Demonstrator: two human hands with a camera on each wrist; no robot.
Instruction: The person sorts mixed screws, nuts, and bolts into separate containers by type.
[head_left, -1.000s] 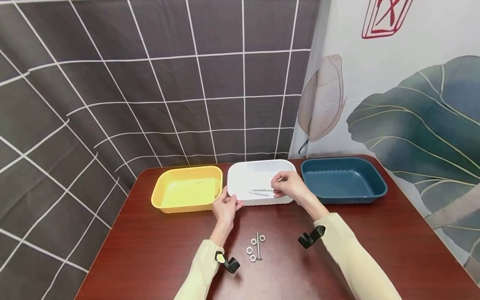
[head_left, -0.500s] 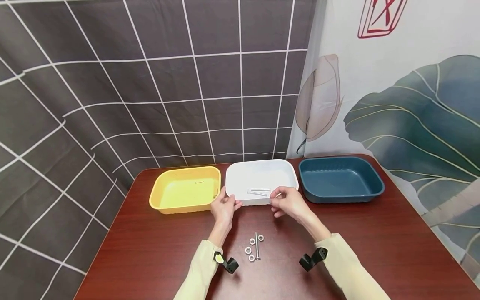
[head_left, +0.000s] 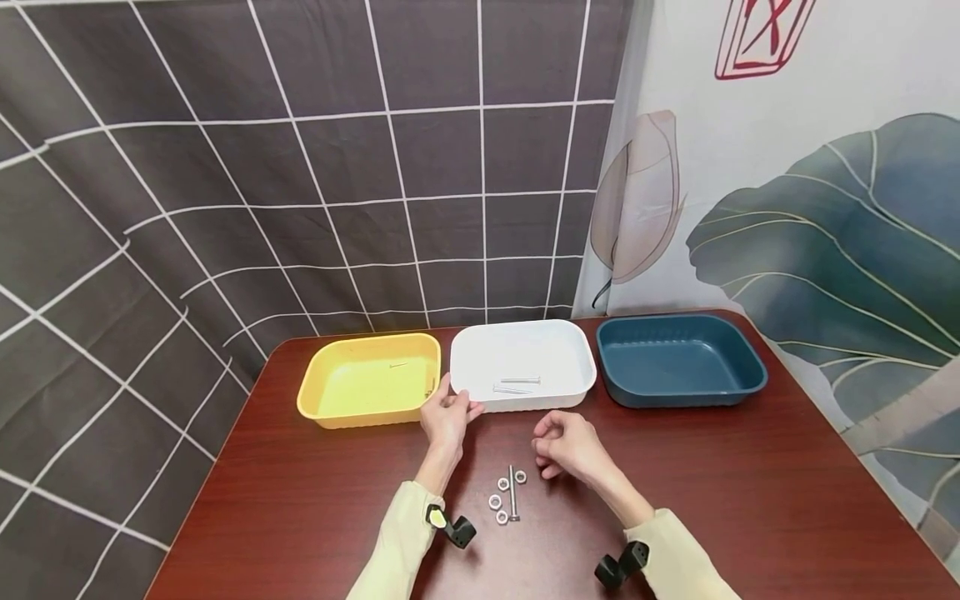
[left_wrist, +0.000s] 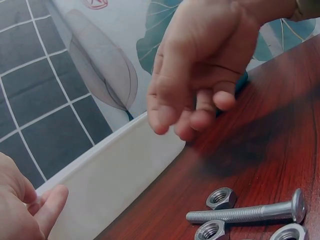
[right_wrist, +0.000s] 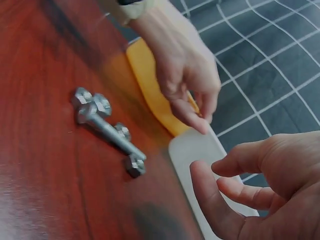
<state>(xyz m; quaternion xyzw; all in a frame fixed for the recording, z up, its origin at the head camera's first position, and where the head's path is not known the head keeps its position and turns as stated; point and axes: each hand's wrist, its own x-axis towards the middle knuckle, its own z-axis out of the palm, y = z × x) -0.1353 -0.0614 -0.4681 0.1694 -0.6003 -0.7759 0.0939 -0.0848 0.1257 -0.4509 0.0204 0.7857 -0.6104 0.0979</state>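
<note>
Head view: left hand [head_left: 446, 417] on the white tray [head_left: 525, 350], right hand [head_left: 572, 446] hovering over the table [head_left: 337, 500]!
Left thumb and fingers pinch that tray's near left corner; the right hangs just in front of it, fingers loosely bent, thumb parted from the fingertips, nothing in its grasp. Two bolts [head_left: 521, 381] lie side by side inside, toward the front wall. Down on the wood, the long bolt [head_left: 513, 493] points its head at the person, four nuts [head_left: 495, 502] close about it, three left, one right. Flanking the white one: the yellow tray [head_left: 360, 387] at left, the blue tray [head_left: 682, 362] at right.
</note>
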